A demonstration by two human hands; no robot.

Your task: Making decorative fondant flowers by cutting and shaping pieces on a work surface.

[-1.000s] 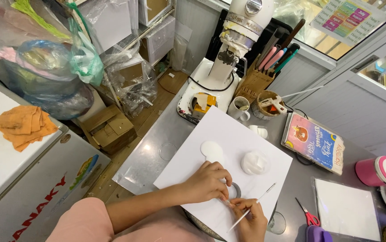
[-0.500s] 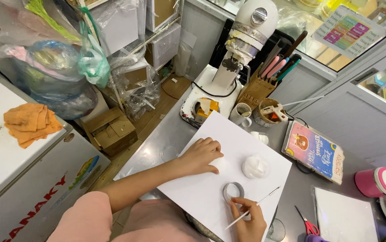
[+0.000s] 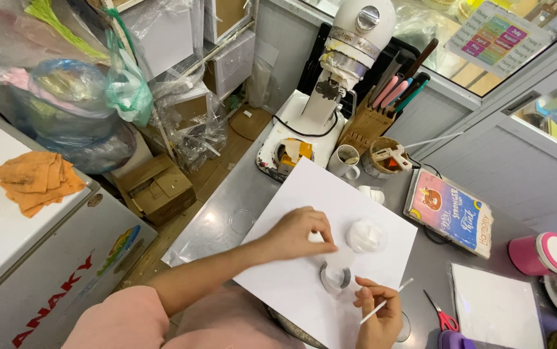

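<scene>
Thin white stick, pinched in right hand fingers, points up-right; left hand pinches white piece.

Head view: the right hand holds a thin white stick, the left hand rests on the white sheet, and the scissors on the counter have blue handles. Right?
Not quite. The head view shows the scissors with red handles, not blue. The rest stands: the right hand holds a thin white stick, and the left hand rests on the white sheet.
</scene>
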